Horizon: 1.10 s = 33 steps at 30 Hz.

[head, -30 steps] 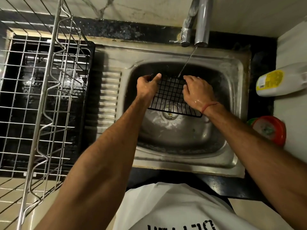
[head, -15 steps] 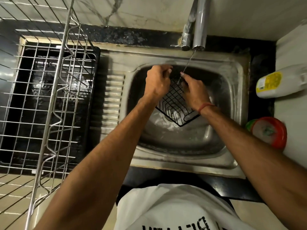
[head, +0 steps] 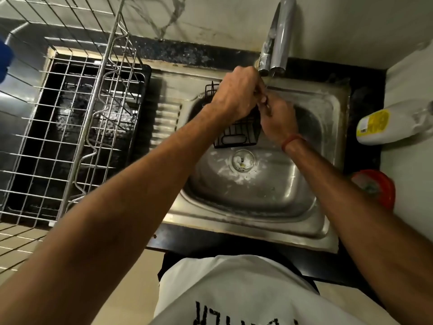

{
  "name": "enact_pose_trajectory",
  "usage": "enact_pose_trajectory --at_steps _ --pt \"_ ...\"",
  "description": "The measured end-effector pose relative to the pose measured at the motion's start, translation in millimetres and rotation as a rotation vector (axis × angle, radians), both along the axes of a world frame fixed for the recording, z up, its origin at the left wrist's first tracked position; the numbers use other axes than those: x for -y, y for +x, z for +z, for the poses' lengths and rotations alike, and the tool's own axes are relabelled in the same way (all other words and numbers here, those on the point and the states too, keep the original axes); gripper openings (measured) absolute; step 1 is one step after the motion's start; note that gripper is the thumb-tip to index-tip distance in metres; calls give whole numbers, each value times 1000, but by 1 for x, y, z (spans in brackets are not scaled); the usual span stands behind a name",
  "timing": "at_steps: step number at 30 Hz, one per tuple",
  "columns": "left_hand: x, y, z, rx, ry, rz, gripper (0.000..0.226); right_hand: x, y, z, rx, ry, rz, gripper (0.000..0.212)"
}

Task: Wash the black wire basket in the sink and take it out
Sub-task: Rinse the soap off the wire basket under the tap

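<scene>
Above the sink the near half of the bowl, around the drain, was left open. The far side was blocked by the tap and crowded by the black wire basket. Left of the sink, passage was barred by the dish rack; right, by a bottle.

Looking like a home kitchen: steel sink w/ tap running, wire dish rack hanging alongside, dish-soap bottle lying nearby.
</scene>
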<state>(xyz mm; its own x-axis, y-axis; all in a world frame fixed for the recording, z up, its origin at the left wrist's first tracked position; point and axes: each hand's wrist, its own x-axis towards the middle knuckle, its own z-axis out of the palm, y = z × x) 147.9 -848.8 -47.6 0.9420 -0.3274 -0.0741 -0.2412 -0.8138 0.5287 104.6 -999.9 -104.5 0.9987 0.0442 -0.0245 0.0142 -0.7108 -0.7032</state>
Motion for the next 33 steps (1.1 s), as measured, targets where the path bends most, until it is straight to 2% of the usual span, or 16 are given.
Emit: enact_pose_trajectory --at_steps 4,6,9,12,14,16,24,26,29,33 --pt "-7 -5 -4 48 82 -59 12 0 -9 -11 -94 20 9 31" --pt "-19 -6 -11 65 150 14 39 0 -8 -10 -109 29 36 33" --pt "-45 -18 -26 -147 154 38 92 -3 -3 -12 -162 72 32 35" --pt "-61 -35 -44 -203 193 -21 113 -9 1 -12 -165 91 -15 53" --pt "-57 -42 -47 -179 254 -2 113 -14 1 -9 -87 85 16 72" --pt "-50 -45 -48 -147 286 18 110 -16 -2 -8 -26 50 59 82" --pt "-37 -32 -50 -85 359 -52 106 -2 -13 -5 -19 -218 302 70" --pt "-31 -27 -51 -69 385 -89 101 2 -12 -4 31 -281 328 67" --pt "-15 -18 -52 -52 398 -159 100 11 -6 -9 66 -347 268 60" --pt "8 -8 -51 -38 422 -292 104 18 19 -11 -68 -299 5 48"
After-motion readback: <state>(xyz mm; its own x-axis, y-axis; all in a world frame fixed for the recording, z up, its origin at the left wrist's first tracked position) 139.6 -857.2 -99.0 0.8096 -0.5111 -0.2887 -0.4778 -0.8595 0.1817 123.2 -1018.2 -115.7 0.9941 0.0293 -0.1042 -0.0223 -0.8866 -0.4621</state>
